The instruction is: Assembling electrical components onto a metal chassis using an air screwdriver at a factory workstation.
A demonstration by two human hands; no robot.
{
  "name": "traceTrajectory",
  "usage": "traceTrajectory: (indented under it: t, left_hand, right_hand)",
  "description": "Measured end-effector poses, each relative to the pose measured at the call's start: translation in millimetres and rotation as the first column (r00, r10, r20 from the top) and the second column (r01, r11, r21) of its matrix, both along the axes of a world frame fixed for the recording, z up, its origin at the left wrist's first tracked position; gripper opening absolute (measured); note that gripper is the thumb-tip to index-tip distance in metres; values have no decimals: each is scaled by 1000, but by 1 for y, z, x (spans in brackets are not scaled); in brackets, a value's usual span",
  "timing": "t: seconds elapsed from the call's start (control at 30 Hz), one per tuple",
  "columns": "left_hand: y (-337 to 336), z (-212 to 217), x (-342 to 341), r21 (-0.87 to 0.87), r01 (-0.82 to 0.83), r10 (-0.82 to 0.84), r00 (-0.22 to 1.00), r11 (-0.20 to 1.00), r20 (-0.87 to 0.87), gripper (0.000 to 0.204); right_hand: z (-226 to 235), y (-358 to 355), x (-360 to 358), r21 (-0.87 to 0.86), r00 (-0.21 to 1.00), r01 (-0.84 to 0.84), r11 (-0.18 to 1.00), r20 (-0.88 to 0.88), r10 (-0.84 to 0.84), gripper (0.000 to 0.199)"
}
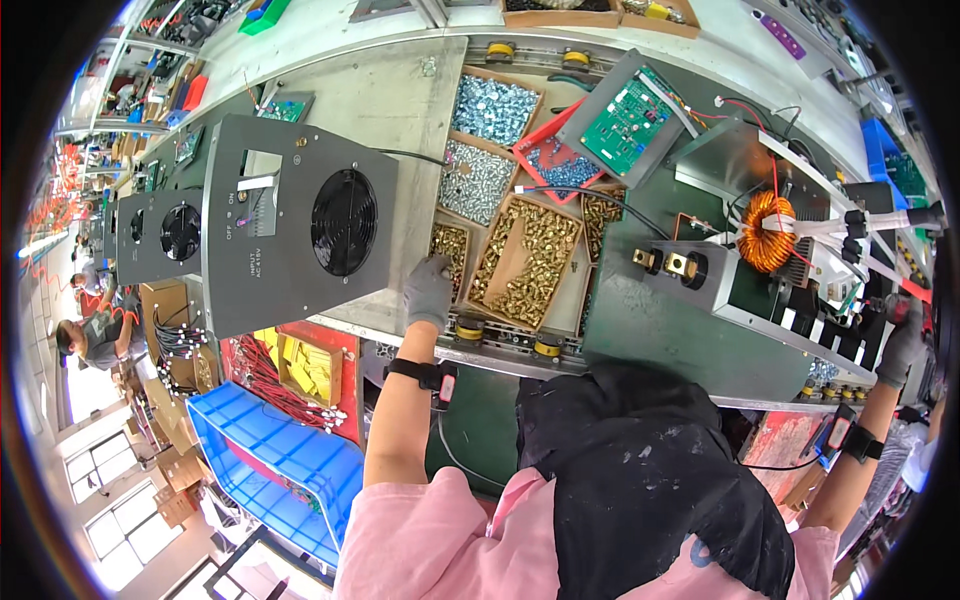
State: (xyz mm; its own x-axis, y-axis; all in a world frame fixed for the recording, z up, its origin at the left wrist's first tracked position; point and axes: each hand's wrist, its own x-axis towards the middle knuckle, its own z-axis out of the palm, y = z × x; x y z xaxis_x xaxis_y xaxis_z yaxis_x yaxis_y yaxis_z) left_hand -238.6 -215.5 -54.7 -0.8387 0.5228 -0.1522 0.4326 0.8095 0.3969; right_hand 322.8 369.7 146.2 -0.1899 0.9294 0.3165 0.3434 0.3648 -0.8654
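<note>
left hand (428, 290): at small fastener box (467, 252) | right hand (903, 345): beside open metal chassis (718, 276) | orange coil (758, 236): at chassis

Brass-coloured fasteners (450, 243) heaped loose in a narrow open box (467, 262), left of an open metal chassis (735, 318)

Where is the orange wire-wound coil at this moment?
On the right of the head view, the coil sits at the open metal chassis, up and left of the gloved right hand.

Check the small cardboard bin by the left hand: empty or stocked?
Stocked: brass-coloured fasteners show inside the small cardboard bin, beside the left hand. Fill depth: cannot tell.
</note>
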Motion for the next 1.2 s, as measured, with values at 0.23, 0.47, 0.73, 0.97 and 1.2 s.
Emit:
traceTrajectory:
  t: [0.23, 0.47, 0.73, 0.97, 1.2]
  left_hand:
    - [5, 6, 7, -43, 25, -24, 1000, 999, 12, 21]
    - [1, -16, 11, 8, 22, -22, 1000, 1000, -16, 20]
    - [-3, 1, 15, -27, 45, -46, 998, 999, -53, 16]
    - [11, -3, 15, 31, 66, -64, 997, 997, -39, 17]
    - [0, -14, 17, -67, -51, 48, 998, 996, -46, 15]
  right_hand:
    - [-1, 2, -4, 6, 995, 65, 998, -80, -65, 17]
    - [0, 13, 14, 49, 998, 45, 998, -50, -43, 23]
    - [15, -61, -78, -94, 974, 45, 995, -216, -65, 12]
    - [46, -96, -113, 111, 976, 143, 984, -180, -121, 11]
    - [40, -100, -127, -109, 944, -67, 992, -329, 28, 12]
